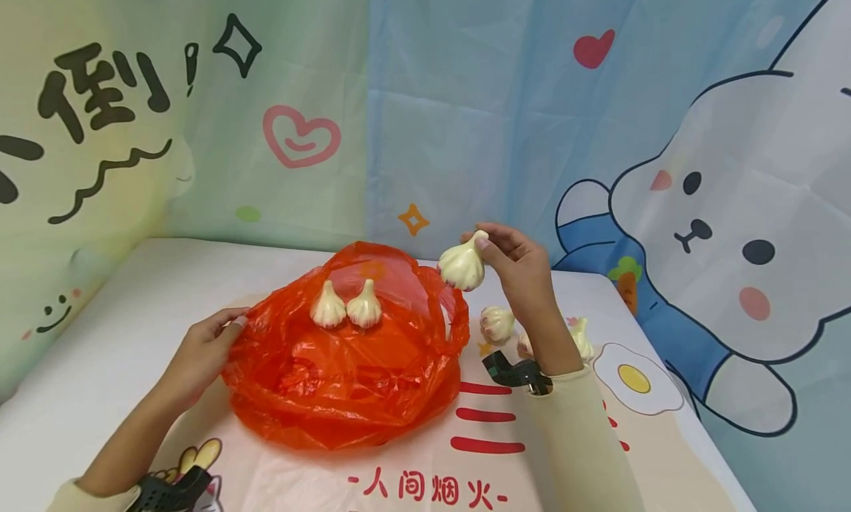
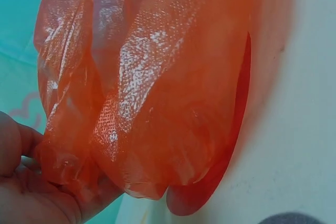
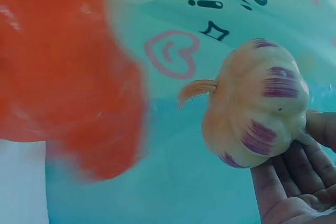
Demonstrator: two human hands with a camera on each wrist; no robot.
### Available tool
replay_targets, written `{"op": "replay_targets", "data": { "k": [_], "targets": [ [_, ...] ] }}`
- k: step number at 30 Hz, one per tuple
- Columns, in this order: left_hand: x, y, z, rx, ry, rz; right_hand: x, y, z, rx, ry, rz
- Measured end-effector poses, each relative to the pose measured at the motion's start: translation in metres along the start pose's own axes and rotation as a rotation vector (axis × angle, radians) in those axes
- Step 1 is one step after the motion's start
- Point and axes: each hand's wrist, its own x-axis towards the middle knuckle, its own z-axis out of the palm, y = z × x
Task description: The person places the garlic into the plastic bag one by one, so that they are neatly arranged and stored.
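Note:
A red, see-through plastic bag (image 1: 346, 394) sits on the table with its mouth spread toward the camera. Two garlic bulbs (image 1: 364, 305) show side by side within the bag's opening. My left hand (image 1: 202, 349) pinches the bag's left edge between thumb and fingers; the left wrist view shows the gathered film (image 2: 71, 166) in that grip. Above the bag's right handle, my right hand (image 1: 525, 272) holds another garlic bulb (image 1: 462, 264) by its stem. In the right wrist view this bulb (image 3: 257, 108) shows purple streaks and a tuft of roots.
On the table right of the bag lie more garlic bulbs (image 1: 496, 325), partly hidden behind the right wrist. The white tabletop (image 1: 199, 275) has a printed cover with red writing and a fried egg (image 1: 634, 379). A patterned curtain (image 1: 439, 113) hangs behind.

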Motion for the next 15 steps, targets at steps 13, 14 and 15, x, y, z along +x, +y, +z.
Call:
{"op": "replay_targets", "data": {
  "k": [13,14,15],
  "targets": [
    [0.001,0.0,0.004,-0.004,-0.003,-0.004,0.008,0.007,0.013,0.092,-0.027,-0.014],
    [0.001,0.0,0.004,-0.001,-0.003,-0.004,0.01,0.008,0.017,0.098,-0.037,-0.005],
    [0.001,0.0,0.004,0.0,-0.003,-0.005,0.012,0.01,0.021,0.104,-0.047,0.003]
  ]
}}
